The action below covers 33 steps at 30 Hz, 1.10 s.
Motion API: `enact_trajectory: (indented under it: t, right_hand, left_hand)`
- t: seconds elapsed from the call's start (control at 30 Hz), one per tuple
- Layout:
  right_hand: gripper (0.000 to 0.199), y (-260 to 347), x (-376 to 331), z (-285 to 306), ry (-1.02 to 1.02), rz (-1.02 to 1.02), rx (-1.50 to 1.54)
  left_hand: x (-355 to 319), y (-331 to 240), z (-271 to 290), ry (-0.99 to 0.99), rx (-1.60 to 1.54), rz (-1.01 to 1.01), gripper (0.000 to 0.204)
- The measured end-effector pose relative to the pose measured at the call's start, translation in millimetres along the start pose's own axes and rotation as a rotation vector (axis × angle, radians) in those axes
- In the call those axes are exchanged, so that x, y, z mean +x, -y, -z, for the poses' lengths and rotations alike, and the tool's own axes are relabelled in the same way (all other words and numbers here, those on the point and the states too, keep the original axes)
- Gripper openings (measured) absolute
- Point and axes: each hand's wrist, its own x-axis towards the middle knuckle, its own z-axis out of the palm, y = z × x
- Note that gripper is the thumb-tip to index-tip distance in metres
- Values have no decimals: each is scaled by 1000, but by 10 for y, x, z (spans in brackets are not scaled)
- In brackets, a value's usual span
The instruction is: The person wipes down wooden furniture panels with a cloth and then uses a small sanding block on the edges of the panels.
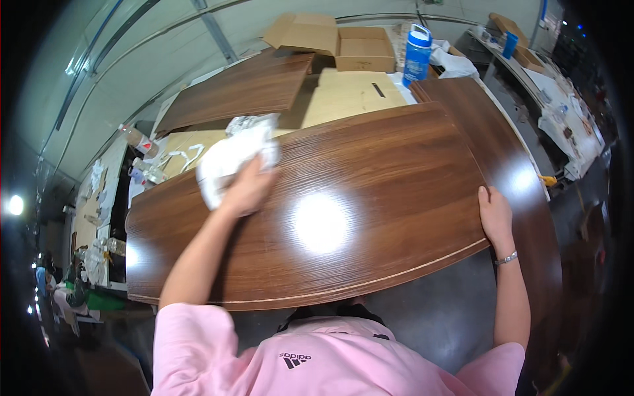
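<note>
Wiping, apparently: my left hand (249, 187) holds a bunched white cloth (231, 158) at the far edge of the brown board (389, 191) before me (right hand (496, 215) gripping its right end); the next stroke would call for steady bracing.

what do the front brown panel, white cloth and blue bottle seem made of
Front brown panel: probably wood-grain laminate on board, glossy, given the dark streaks and bright glare. White cloth: likely soft matte fabric, bunched loosely under the left hand. Blue bottle: perhaps smooth plastic, from its moulded-looking lid; the body stays uncertain.
</note>
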Motion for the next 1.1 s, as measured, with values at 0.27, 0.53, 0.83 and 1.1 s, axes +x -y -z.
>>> enact_trajectory:
  t: [0.27,0.53,0.83,1.1]
  right_hand:
    - [44,-6,34,-8,-23,-7,-34]
    - [47,189,38,104,-6,-19,-10]
    - [51,162,81,75,-38,-77,-133]
    - [52,202,104,93,-40,-88,-105]
  left_hand:
    - [-420,-243,-459,-241,449,-332,55]
    - [264,369,331,-326,534,-343,54]
    - [-257,168,119,-100,603,-542,61]
    - [-712,-1435,-1476,307,405,-1227,70]
